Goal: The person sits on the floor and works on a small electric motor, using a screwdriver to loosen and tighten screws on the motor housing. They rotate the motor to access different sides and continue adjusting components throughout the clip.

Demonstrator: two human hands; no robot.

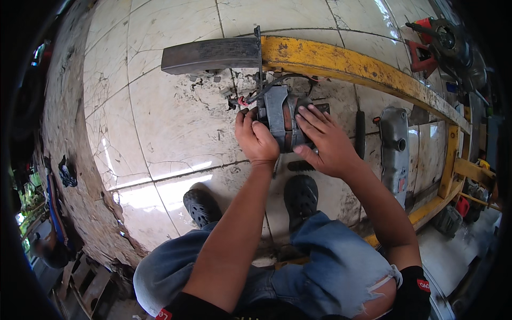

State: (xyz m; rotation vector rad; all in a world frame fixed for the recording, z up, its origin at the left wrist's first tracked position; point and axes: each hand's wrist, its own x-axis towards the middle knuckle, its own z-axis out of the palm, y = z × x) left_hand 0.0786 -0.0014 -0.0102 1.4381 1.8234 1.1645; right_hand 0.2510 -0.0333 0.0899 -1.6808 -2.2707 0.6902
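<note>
A grey metal alternator [276,109] with a rust-brown band round its middle is on the tiled floor between my feet and the yellow frame. My left hand [257,137] wraps its left end, fingers curled behind and thumb on top. Over the right end lies my right hand [326,140], its fingers stretched across the casing and its thumb along the near side. A dark cable [282,80] arches behind the alternator, and a red-wrapped wire end [244,100] shows beside my left fingers. My palms hide part of the casing.
Behind runs a yellow steel beam [341,61] with a black end section [210,54]. A silver metal cover [394,154] and a dark bar [360,134] lie to the right. Red stands [422,57] are at the far right. My dark clogs [301,196] are close by.
</note>
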